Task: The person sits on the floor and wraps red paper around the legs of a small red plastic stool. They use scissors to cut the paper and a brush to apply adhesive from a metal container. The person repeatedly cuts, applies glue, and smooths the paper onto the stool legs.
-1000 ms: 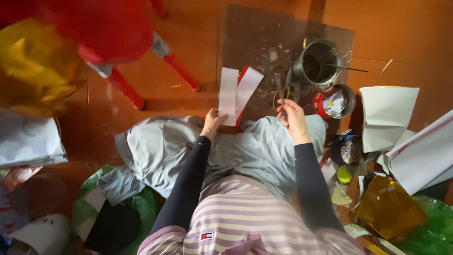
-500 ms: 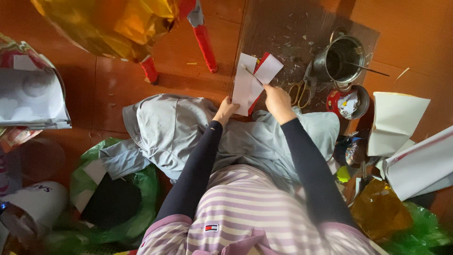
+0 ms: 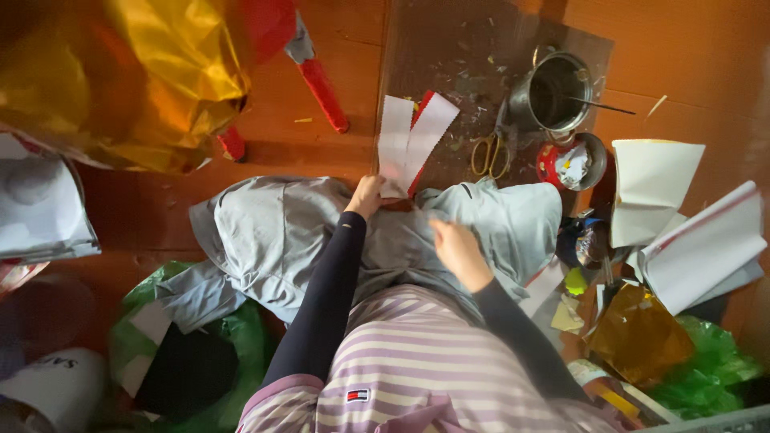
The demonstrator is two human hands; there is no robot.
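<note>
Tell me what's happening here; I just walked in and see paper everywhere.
A person sits on the floor. Their left hand holds up white paper strips with zigzag edges and a red piece behind them. The right hand is empty, above the lap. Yellow-handled scissors lie on a dark mat beside a metal pot.

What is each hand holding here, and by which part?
The left hand pinches the white and red paper strips by their lower ends. The right hand appears empty, hovering over the grey-clothed lap.

Striped lilac-and-white top over long dark sleeves, grey trousers.
</note>
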